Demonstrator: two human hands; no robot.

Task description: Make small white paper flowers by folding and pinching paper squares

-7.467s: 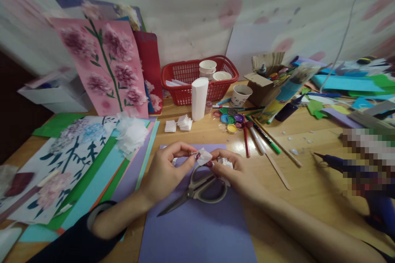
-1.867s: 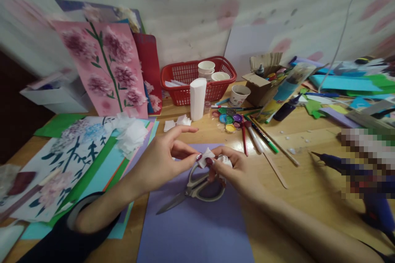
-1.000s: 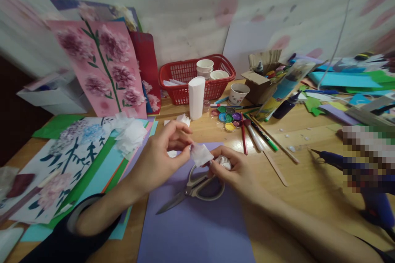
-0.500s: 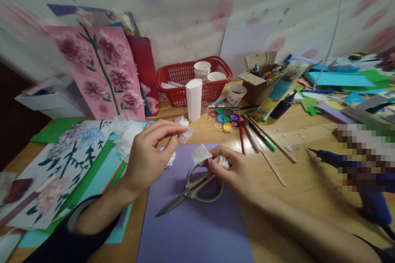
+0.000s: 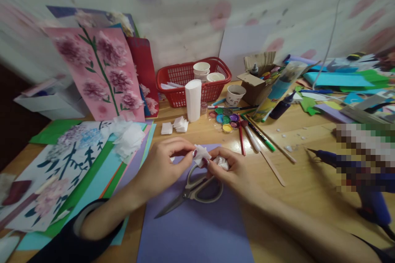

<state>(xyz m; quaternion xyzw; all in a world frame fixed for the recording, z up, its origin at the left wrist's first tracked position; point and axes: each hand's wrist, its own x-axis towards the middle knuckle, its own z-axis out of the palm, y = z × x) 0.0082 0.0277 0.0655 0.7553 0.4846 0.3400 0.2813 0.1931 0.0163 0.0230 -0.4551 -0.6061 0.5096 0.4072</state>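
My left hand (image 5: pixel 165 164) and my right hand (image 5: pixel 230 170) meet over a purple paper sheet (image 5: pixel 197 230). Both pinch a small piece of white tissue paper (image 5: pixel 201 154) between thumb and fingertips. In my right palm sits a crumpled white tissue wad (image 5: pixel 222 162). Grey-handled scissors (image 5: pixel 193 192) lie shut on the purple sheet just below my hands. A small stack of cut white tissue squares (image 5: pixel 180 124) lies on the table beyond my hands.
A red basket (image 5: pixel 191 82) with paper cups, a white paper roll (image 5: pixel 193 100), a paint palette (image 5: pixel 226 117) and markers (image 5: pixel 256 133) stand behind. Flower collages (image 5: pixel 98 70) and coloured sheets lie left. A blue glue gun (image 5: pixel 348 164) rests at right.
Half a second ago my left hand was lifted toward the tissue squares with a piece in its fingers; now it is back at my right hand, pinching the tissue piece together with it.
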